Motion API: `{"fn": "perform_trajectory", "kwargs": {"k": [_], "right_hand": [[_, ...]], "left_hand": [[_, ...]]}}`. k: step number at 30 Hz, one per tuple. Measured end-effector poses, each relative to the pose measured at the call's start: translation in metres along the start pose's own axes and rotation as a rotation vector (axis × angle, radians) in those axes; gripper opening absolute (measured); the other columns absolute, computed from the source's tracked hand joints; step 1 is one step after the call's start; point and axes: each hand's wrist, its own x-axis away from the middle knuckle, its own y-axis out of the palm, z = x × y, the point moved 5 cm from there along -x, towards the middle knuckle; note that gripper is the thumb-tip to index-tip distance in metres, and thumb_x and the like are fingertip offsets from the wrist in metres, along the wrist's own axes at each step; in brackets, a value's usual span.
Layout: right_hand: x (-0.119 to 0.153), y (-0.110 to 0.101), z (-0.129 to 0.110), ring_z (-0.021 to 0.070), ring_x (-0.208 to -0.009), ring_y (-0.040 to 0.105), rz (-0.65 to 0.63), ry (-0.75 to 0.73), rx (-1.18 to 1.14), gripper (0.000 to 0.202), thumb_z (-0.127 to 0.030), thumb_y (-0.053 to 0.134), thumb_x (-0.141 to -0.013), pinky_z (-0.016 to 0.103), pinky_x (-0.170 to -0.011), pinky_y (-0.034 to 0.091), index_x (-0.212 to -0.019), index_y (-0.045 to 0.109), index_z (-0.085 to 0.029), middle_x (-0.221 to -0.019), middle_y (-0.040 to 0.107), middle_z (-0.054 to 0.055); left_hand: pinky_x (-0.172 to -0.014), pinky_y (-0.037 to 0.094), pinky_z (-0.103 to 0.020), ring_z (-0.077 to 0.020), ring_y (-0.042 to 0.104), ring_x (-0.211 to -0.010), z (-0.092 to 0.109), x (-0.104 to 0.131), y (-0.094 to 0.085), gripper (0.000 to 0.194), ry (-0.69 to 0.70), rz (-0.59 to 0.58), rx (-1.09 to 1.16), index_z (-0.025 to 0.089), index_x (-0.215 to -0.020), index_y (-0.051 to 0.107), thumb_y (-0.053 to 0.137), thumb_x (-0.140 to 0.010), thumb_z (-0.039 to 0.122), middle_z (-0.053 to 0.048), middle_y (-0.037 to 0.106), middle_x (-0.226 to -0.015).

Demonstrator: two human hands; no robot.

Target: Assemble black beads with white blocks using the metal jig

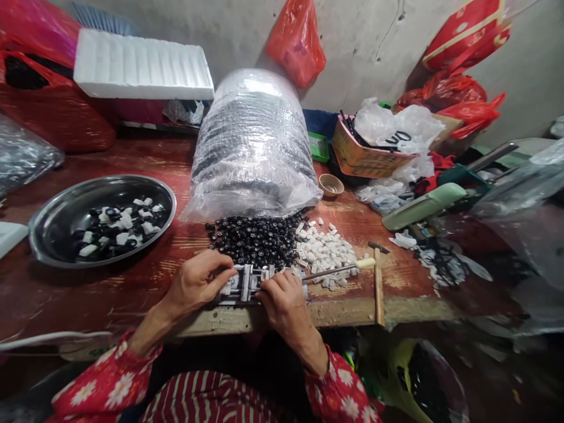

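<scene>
A small metal clamping fixture (247, 283) with crossbars lies at the table's front edge, with white pieces in it. My left hand (194, 282) is at its left end, thumb and fingertips brought together; what they pinch is too small to make out. My right hand (286, 302) rests over the right end with curled fingers, and what is under the fingertips is hidden. A metal rod with a pale handle (365, 263) sticks out to the right from behind that hand. Just beyond the fixture lie a pile of small black round parts (253, 238) and a pile of white plastic pieces (326, 252).
A steel bowl (37, 235) with black and white pieces stands left. A large plastic-wrapped bundle (253, 147) rises behind the piles. A hammer (379, 288) lies at the right front edge. Farther right are a pink box (370, 154), a small brown bowl (331, 185) and plastic bags.
</scene>
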Motion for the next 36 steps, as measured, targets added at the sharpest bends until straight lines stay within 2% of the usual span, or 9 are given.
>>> {"fn": "perform_trajectory", "kwargs": {"k": [4, 9, 16, 21, 26, 29, 31, 33, 36], "right_hand": [[0.0, 0.003, 0.001, 0.0252, -0.091, 0.053, 0.025, 0.036, -0.015, 0.004, -0.026, 0.069, -0.103, 0.038, -0.078, 0.037, -0.1, 0.068, -0.023, -0.091, 0.065, 0.005], [0.004, 0.008, -0.002, 0.0253, -0.09, 0.053, 0.076, 0.077, 0.013, 0.002, -0.023, 0.069, -0.102, 0.038, -0.079, 0.036, -0.103, 0.07, -0.024, -0.091, 0.065, 0.005], [0.012, 0.005, -0.004, 0.0247, -0.084, 0.05, 0.184, 0.113, 0.047, 0.014, -0.036, 0.063, -0.106, 0.039, -0.079, 0.036, -0.102, 0.073, -0.026, -0.084, 0.061, 0.005], [0.009, 0.004, -0.004, 0.0247, -0.086, 0.052, 0.139, 0.163, 0.02, 0.011, -0.03, 0.064, -0.105, 0.04, -0.08, 0.036, -0.1, 0.073, -0.026, -0.086, 0.062, 0.005], [0.007, 0.002, -0.001, 0.0247, -0.089, 0.056, 0.076, 0.172, -0.069, 0.006, -0.029, 0.068, -0.102, 0.038, -0.079, 0.039, -0.102, 0.074, -0.027, -0.089, 0.064, 0.004], [0.003, -0.006, 0.011, 0.024, -0.092, 0.06, 0.077, 0.174, -0.232, 0.012, -0.027, 0.062, -0.106, 0.036, -0.08, 0.046, -0.109, 0.073, -0.026, -0.094, 0.067, 0.005], [-0.003, -0.015, 0.026, 0.0234, -0.094, 0.062, 0.135, 0.201, -0.276, 0.015, -0.025, 0.058, -0.107, 0.035, -0.083, 0.049, -0.11, 0.073, -0.025, -0.098, 0.07, 0.006], [-0.014, -0.02, 0.046, 0.0244, -0.096, 0.064, 0.178, 0.232, -0.209, 0.015, -0.024, 0.058, -0.107, 0.036, -0.086, 0.049, -0.111, 0.073, -0.024, -0.101, 0.072, 0.007], [-0.034, -0.014, 0.074, 0.0261, -0.098, 0.064, 0.122, 0.273, -0.052, 0.012, -0.023, 0.064, -0.103, 0.036, -0.083, 0.048, -0.107, 0.074, -0.025, -0.105, 0.073, 0.008]], "left_hand": [[-0.078, 0.049, -0.03, -0.0163, 0.064, -0.082, 0.013, 0.016, 0.012, 0.015, 0.085, -0.078, -0.038, 0.021, -0.096, 0.071, 0.061, -0.105, 0.029, -0.002, 0.071, -0.085], [-0.076, 0.046, -0.029, -0.0166, 0.063, -0.079, 0.008, 0.025, 0.021, 0.017, 0.081, -0.065, -0.109, 0.021, -0.094, 0.07, 0.062, -0.105, 0.031, -0.001, 0.069, -0.083], [-0.075, 0.05, -0.027, -0.0158, 0.067, -0.082, 0.005, 0.026, 0.018, 0.015, 0.078, -0.106, -0.075, 0.021, -0.106, 0.073, 0.065, -0.103, 0.034, -0.002, 0.072, -0.09], [-0.08, 0.053, -0.027, -0.0166, 0.069, -0.089, 0.008, 0.026, 0.013, 0.016, 0.068, -0.108, -0.072, 0.024, -0.112, 0.074, 0.061, -0.104, 0.028, -0.003, 0.072, -0.096], [-0.078, 0.052, -0.029, -0.0165, 0.067, -0.084, 0.011, 0.026, 0.018, 0.011, 0.053, -0.003, -0.018, 0.023, -0.106, 0.074, 0.065, -0.102, 0.026, -0.002, 0.072, -0.09], [-0.084, 0.052, -0.031, -0.0177, 0.065, -0.089, 0.009, 0.031, 0.02, 0.011, 0.055, 0.032, -0.024, 0.025, -0.108, 0.075, 0.069, -0.099, 0.024, -0.002, 0.072, -0.094], [-0.086, 0.051, -0.032, -0.0188, 0.062, -0.093, 0.006, 0.035, 0.02, 0.012, 0.028, 0.043, -0.054, 0.026, -0.109, 0.077, 0.071, -0.098, 0.025, -0.004, 0.069, -0.096], [-0.084, 0.05, -0.031, -0.0189, 0.059, -0.094, 0.002, 0.039, 0.02, 0.013, 0.003, 0.051, -0.068, 0.027, -0.109, 0.077, 0.071, -0.098, 0.025, -0.004, 0.065, -0.097], [-0.083, 0.05, -0.03, -0.0175, 0.058, -0.095, -0.002, 0.044, 0.021, 0.015, -0.007, 0.05, -0.058, 0.026, -0.112, 0.076, 0.07, -0.098, 0.024, -0.004, 0.06, -0.099]]}}
